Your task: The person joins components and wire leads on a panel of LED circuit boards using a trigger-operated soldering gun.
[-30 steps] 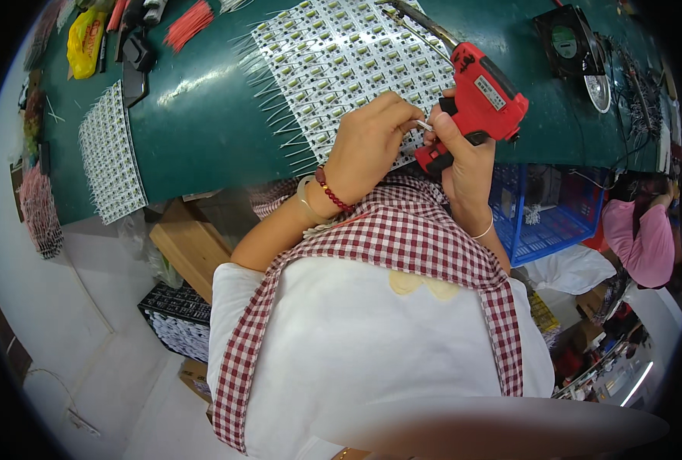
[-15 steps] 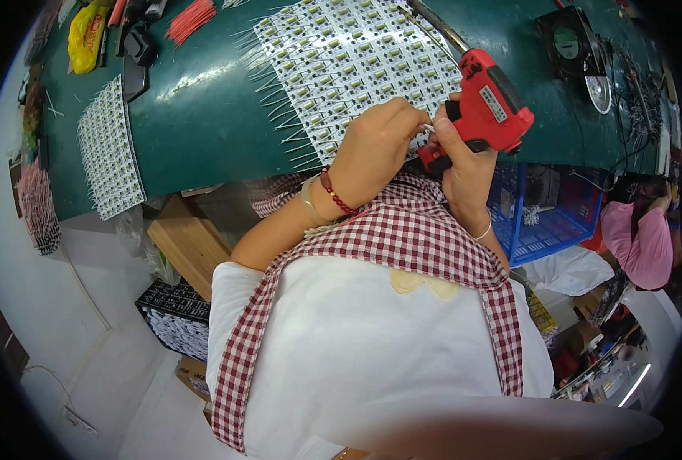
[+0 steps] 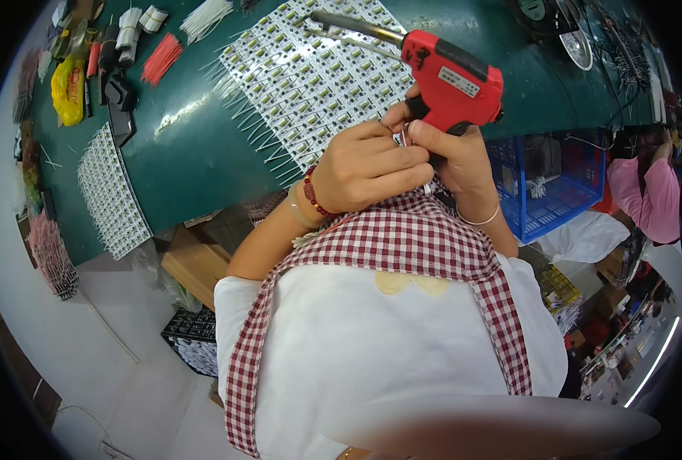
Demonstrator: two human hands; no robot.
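Note:
My right hand (image 3: pixel 467 157) is wrapped round the grip of a red soldering gun (image 3: pixel 457 83). Its long metal tip points up and left over a large panel of small white circuit boards (image 3: pixel 310 84), which has white wires sticking out along its left edge. Close against the right thumb, my left hand (image 3: pixel 373 167) is closed in a pinch. Short white wire ends (image 3: pixel 428 187) show at its fingers; how far they run inside the hand is hidden. The gun's lower grip is mostly behind the fingers.
A second board panel (image 3: pixel 112 192) lies at the left edge of the green table (image 3: pixel 180 146). Red wires (image 3: pixel 161 60), white wires (image 3: pixel 205 19) and a yellow bag (image 3: pixel 68 90) lie behind. A blue crate (image 3: pixel 519 188) stands below right; another person's pink sleeve (image 3: pixel 652 199) is beyond.
The view has turned, shifting the table. The soldering gun appears further left and its tip more level. My left fingers have curled more, and white wire ends now show below them.

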